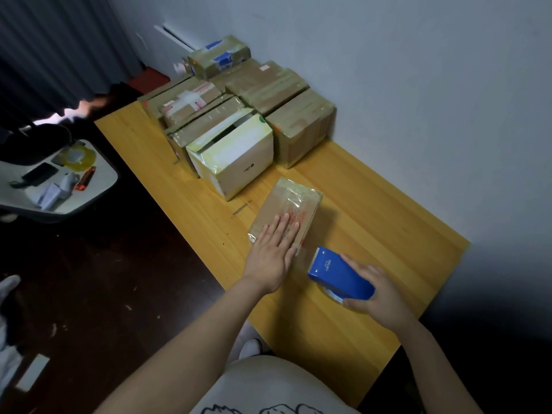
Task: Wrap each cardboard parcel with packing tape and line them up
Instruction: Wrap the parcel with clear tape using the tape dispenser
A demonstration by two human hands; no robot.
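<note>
A small flat cardboard parcel (291, 206) lies on the wooden table (373, 222), partly covered in clear tape with red print. My left hand (273, 252) presses flat on its near end with straight fingers. Just right of the parcel, my right hand (375, 297) grips a blue tape dispenser (336, 271) that rests on the table, its toothed blade pointing at the parcel's near corner. A strip of clear tape seems to run from dispenser to parcel.
Several taped cardboard boxes (298, 130) stand packed together at the far end of the table against the wall; a pale box (236, 156) is nearest. A chair (59, 186) at the left holds a tape roll, a phone and small items.
</note>
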